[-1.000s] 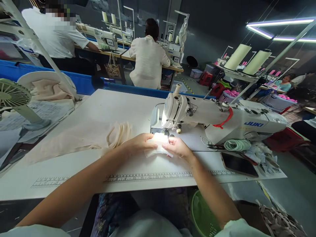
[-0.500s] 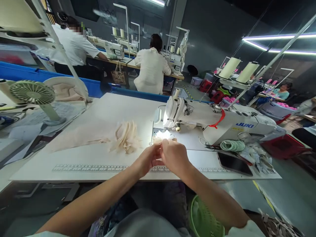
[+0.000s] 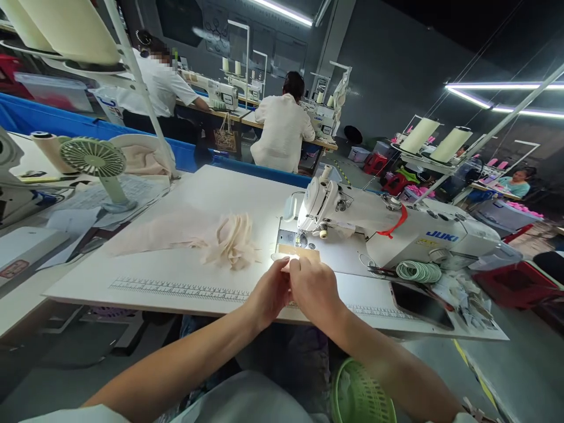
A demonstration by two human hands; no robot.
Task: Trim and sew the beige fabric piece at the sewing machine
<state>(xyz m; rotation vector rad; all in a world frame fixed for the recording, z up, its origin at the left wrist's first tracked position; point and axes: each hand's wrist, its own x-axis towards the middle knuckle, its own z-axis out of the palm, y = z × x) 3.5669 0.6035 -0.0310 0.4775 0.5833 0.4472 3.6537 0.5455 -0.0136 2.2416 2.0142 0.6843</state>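
My left hand and my right hand meet just in front of the sewing machine. Their fingers are closed together on a small pale fabric piece, brightly lit and mostly covered by the fingers. Beyond the fingertips lies a flat tan strip; whether it joins the held fabric I cannot tell. The needle area is a little farther off, apart from my hands. To the left, a ruffled heap of beige fabric pieces rests on the white tabletop, beside a flatter beige length.
A printed ruler runs along the table's front edge. At right lie a phone, a coil of pale green cord and fabric scraps. A small fan stands left. Below is a green basket. Two people sit ahead.
My hands have drawn back from the needle toward me, bringing the pale fabric piece with them. The needle plate now shows. The whole view has shifted slightly.
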